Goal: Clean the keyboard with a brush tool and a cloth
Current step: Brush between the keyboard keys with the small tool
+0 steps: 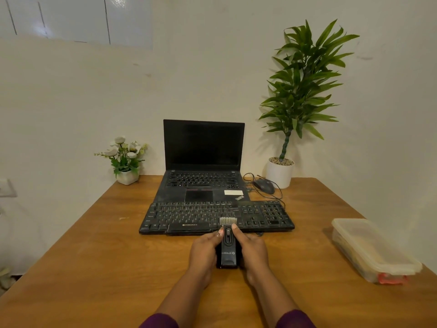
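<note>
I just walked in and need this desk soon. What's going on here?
A person grips a black brush tool with the left hand and the right hand, its bristles at the front edge of the keyboard. The laptop behind it sits open with a dark screen. No cloth is in sight.

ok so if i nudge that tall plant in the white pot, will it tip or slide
Probably top-heavy: the tall plant rises far above its small white pot, so a push high up may tip it. A low push on the pot would likelier slide it on the smooth wooden table. The pebbles in the pot may add steadying weight.
</note>
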